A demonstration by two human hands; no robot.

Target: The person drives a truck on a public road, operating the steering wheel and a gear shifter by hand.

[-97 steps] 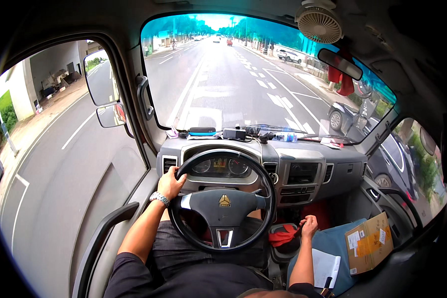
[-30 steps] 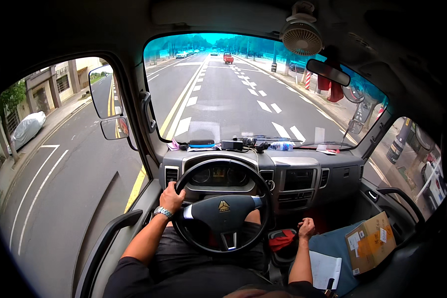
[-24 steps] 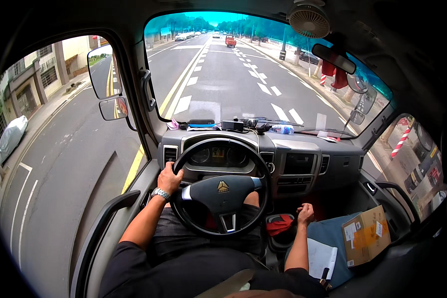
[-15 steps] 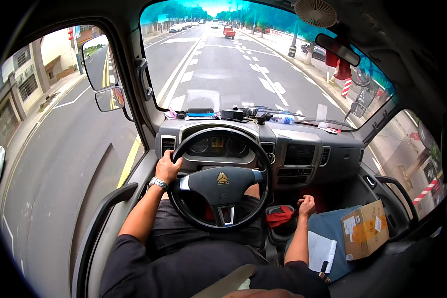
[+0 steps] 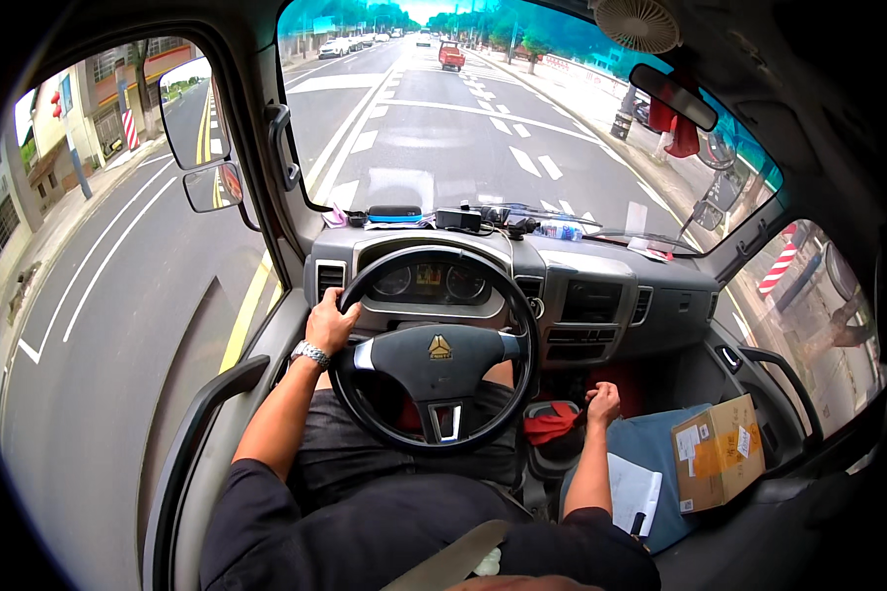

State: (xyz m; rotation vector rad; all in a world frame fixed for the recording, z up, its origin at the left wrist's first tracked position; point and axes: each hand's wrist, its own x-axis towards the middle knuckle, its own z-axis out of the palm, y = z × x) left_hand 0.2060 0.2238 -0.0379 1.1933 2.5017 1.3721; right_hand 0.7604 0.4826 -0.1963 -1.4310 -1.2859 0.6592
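Observation:
I sit behind a black steering wheel (image 5: 437,446) with silver spoke accents and a gold emblem. My left hand (image 5: 332,322) is wrapped round the rim at its upper left; a metal-banded watch (image 5: 311,355) circles that wrist. To the right of the wheel, my right hand (image 5: 602,403) hovers with its fingers curled closed, beside a red cloth (image 5: 552,424) draped over the centre console. What those fingers hold, if anything, is hidden. Below that forearm, white papers (image 5: 633,492) with a dark pen-like object lie on the blue-grey seat (image 5: 666,433).
A taped cardboard box (image 5: 716,455) sits on the seat at right. Along the dashboard lie a blue-and-black case (image 5: 394,214), a dark device (image 5: 457,219) and a plastic bottle (image 5: 562,231). Through the windshield, a red vehicle (image 5: 451,55) travels ahead on the marked road.
The road markings and roadside have slid backward past the cab, and the red vehicle appears slightly larger. My left hand stays on the wheel; my right hand remains curled by the red cloth.

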